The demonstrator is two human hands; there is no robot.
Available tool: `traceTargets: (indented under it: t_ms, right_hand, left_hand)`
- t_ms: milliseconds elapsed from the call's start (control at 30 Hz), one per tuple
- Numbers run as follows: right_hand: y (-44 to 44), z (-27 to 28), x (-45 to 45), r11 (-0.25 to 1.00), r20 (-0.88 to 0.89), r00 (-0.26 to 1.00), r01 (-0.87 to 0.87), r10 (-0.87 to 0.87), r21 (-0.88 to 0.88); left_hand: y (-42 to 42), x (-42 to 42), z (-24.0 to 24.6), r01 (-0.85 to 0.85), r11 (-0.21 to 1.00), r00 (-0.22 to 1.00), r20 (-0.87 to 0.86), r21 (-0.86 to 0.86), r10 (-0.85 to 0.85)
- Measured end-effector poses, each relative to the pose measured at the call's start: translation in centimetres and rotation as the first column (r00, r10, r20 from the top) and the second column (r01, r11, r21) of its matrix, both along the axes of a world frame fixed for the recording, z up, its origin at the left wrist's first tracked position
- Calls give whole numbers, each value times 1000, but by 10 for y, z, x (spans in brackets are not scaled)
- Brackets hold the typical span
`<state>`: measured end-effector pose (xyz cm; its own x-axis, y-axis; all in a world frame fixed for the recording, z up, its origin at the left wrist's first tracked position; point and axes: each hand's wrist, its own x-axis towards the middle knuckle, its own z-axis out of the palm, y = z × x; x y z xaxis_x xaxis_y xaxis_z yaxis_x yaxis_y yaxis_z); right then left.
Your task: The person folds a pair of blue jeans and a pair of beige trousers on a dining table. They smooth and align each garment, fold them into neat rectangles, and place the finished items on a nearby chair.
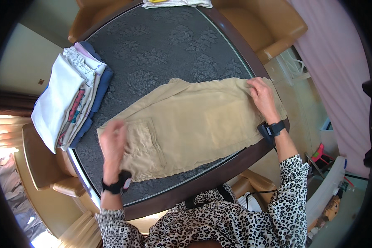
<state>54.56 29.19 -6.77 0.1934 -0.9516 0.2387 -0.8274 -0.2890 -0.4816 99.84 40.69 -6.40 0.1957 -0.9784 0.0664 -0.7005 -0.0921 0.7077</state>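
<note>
Khaki trousers (186, 124) lie sideways in front of me, folded lengthwise with one leg over the other. Their gathered waist end is on the left, and the leg ends reach the table's right edge. My left hand (113, 139), blurred by motion, is over the waist end; whether its fingers touch the cloth cannot be made out. At the leg end, my right hand (262, 96) has its fingers curled on the upper edge of the fabric. Both wrists wear black bands.
A stack of folded clothes (71, 96) sits on the table's left side. More folded cloth (176, 3) lies at the far edge. Patterned dark cloth (148, 55) covers the table under a clear sheet. Tan chairs (251, 28) surround it; a pink curtain (338, 77) hangs right.
</note>
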Motion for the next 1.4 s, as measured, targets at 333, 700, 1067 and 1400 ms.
traceTargets:
  t_ms: [333, 700, 1067, 1400]
  right_hand:
    - [-38, -32, 8, 996, -141, 990, 40, -29, 83]
    - [-38, -51, -1, 998, 66, 996, 58, -60, 27]
    - [-36, -52, 2, 993, 95, 988, 117, -120, 34]
    - [-40, -59, 1, 990, 113, 984, 137, -140, 29]
  left_hand:
    - [-123, -113, -41, 354, 917, 909, 297, -184, -292]
    - [-161, -115, -49, 154, 988, 979, 139, -22, -150]
    - [-165, -119, -52, 157, 977, 987, -2, 147, -158]
    - [-180, -118, -62, 87, 996, 971, 226, -4, -84]
